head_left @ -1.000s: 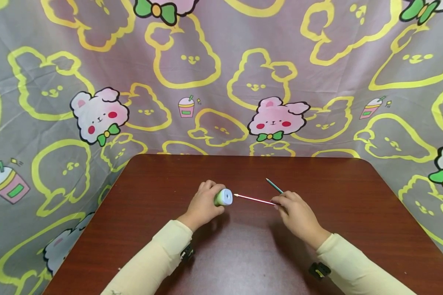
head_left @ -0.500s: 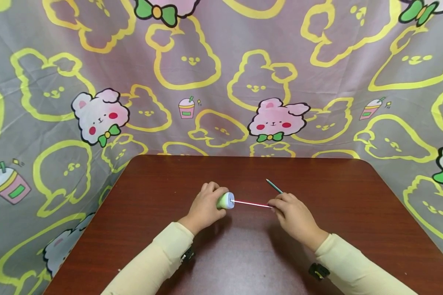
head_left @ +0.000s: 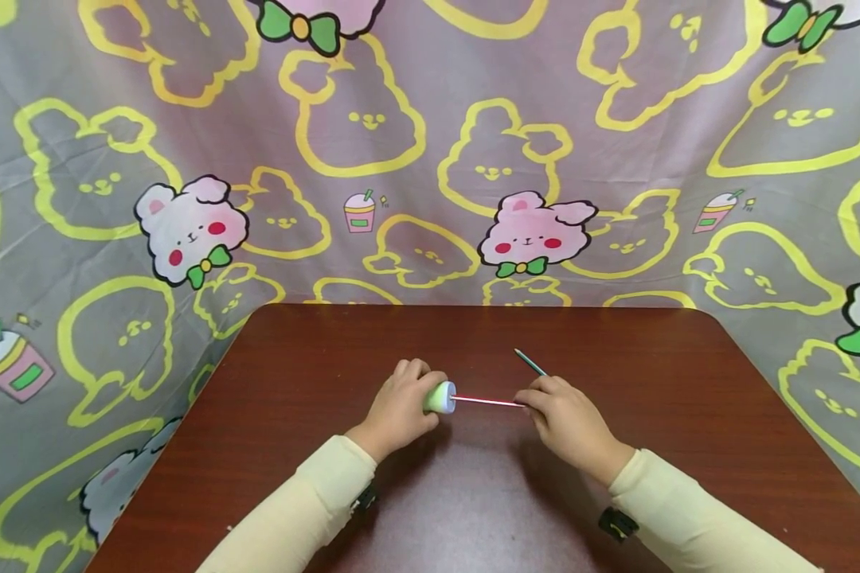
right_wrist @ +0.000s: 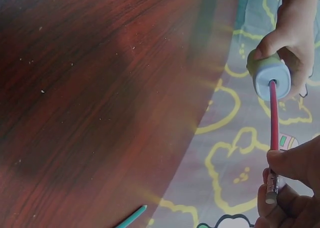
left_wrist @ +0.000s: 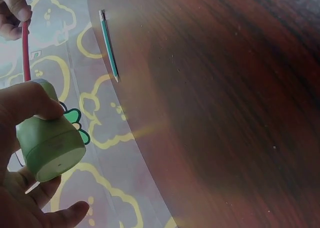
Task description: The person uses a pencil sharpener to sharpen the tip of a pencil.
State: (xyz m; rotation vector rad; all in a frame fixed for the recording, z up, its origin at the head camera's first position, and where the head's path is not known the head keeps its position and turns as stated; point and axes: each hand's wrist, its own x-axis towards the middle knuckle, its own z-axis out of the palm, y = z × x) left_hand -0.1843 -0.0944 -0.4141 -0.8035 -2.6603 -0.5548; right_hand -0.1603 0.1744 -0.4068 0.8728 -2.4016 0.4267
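My left hand (head_left: 400,410) grips a green pencil sharpener (head_left: 440,397) with a pale blue end face, held above the table. A red pencil (head_left: 487,401) stands with its tip inside the hole in that face, as the right wrist view shows. Near its eraser end, the fingers and thumb of my right hand (head_left: 575,426) pinch the pencil (right_wrist: 274,120). The tip itself is hidden in the sharpener. Lying on the table just beyond my right hand is a teal pencil (left_wrist: 108,47), its near part covered by that hand in the head view.
The dark brown wooden table (head_left: 330,342) has rounded far corners. Behind and at both sides hangs a grey curtain (head_left: 408,103) with yellow cartoon outlines. Small pale specks dot the tabletop.
The red pencil's tip, apart from the sharpener a second ago, has entered its hole. Both hands have come slightly closer together and a little lower in view. The teal pencil stays put.
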